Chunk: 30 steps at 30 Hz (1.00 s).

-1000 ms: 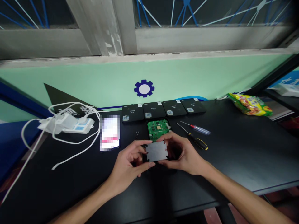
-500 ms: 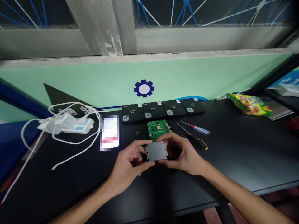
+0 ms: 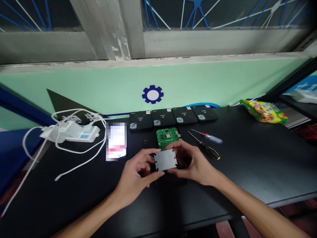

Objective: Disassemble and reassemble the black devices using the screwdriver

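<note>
Between my two hands is a grey metal plate (image 3: pixel 165 160) with small dark notches along its left and right edges; a dark part shows behind it. My left hand (image 3: pixel 138 168) grips its left side, thumb at the lower edge and fingers at the upper. On the right side, my right hand (image 3: pixel 192 163) pinches it the same way. Just beyond the plate lies a green circuit board (image 3: pixel 168 135) in a dark case, its near part hidden by the plate and my right fingers. Some tiny dark pieces (image 3: pixel 145 142), probably screws, lie left of the board.
Several black boxes (image 3: pixel 162 117) line the wall. Two screwdrivers, one clear-handled (image 3: pixel 213 138) and one black-and-yellow (image 3: pixel 210 150), lie to the right. A lit phone (image 3: pixel 116 141), a white power strip (image 3: pixel 85 133) with loose cables, and a snack bag (image 3: pixel 264 111) are also on the black table (image 3: pixel 247 158).
The plate has tilted slightly in my fingers and looks brighter. Both hands stay almost where they were, still holding it.
</note>
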Each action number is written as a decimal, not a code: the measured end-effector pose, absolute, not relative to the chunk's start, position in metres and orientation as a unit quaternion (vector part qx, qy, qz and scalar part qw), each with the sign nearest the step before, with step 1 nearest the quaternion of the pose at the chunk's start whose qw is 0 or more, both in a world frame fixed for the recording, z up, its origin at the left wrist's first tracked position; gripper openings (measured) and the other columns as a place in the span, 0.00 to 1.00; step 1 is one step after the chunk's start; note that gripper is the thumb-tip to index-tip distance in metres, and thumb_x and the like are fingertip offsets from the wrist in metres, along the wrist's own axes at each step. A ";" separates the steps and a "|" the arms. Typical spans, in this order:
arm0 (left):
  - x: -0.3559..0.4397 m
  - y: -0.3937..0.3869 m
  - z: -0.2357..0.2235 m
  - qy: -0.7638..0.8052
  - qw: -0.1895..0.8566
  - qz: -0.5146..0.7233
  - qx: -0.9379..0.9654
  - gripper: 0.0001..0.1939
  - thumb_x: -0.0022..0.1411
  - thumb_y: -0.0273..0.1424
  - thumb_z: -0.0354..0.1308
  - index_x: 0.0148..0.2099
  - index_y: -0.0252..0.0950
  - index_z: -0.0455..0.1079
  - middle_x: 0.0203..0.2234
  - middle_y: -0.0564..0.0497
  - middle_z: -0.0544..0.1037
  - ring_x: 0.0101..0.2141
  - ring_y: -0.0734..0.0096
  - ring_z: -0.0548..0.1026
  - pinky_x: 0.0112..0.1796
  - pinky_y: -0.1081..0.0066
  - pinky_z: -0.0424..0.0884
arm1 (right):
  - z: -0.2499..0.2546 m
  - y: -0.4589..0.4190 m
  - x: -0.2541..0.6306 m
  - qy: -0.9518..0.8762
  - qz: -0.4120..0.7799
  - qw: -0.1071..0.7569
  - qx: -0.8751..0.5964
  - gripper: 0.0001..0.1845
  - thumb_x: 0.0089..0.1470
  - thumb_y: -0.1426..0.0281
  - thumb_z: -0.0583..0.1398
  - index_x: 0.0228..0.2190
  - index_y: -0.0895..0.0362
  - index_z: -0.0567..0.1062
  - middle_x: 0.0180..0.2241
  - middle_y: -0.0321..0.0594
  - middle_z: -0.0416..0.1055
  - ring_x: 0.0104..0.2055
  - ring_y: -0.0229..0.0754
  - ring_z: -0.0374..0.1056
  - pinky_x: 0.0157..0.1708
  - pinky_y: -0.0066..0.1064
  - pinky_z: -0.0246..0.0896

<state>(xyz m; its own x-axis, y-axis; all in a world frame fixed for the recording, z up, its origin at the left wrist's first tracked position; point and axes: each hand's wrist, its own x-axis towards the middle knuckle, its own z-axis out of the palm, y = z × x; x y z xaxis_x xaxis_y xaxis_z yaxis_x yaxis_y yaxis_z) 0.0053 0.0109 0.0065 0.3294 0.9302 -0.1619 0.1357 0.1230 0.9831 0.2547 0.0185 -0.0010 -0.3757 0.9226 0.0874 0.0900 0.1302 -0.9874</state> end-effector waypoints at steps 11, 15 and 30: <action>0.001 0.010 0.000 0.453 0.509 0.338 0.649 0.27 0.65 0.34 0.75 0.63 0.43 0.74 0.37 0.54 0.80 0.23 0.80 0.63 0.26 0.75 0.61 | 0.006 0.015 0.253 -0.593 0.580 0.419 -0.371 0.30 0.50 0.75 0.77 0.54 0.51 0.79 0.35 0.31 0.66 0.28 0.34 0.61 0.25 0.26 0.57; 0.001 0.009 -0.001 0.445 0.500 0.324 0.668 0.27 0.64 0.35 0.76 0.62 0.44 0.75 0.34 0.55 0.83 0.22 0.80 0.61 0.26 0.75 0.59 | 0.008 0.018 0.256 -0.610 0.574 0.418 -0.353 0.31 0.49 0.70 0.80 0.54 0.49 0.82 0.45 0.40 0.74 0.38 0.42 0.71 0.31 0.30 0.67; -0.002 0.003 0.003 0.472 0.182 0.214 0.835 0.33 0.63 0.50 0.72 0.63 0.41 0.73 0.33 0.54 0.77 0.27 0.67 0.76 0.28 0.68 0.68 | 0.006 0.022 0.263 -0.556 0.595 0.483 -0.321 0.31 0.58 0.65 0.77 0.61 0.46 0.80 0.52 0.43 0.78 0.56 0.51 0.76 0.59 0.44 0.72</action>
<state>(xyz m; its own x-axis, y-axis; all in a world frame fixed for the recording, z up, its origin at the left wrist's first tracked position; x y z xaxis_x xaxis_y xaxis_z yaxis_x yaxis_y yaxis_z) -0.0020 0.0025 0.0026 0.4620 0.8673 0.1854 0.7113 -0.4872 0.5066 0.2633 0.0220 0.0058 -0.3271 0.9322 0.1552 -0.2171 0.0858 -0.9724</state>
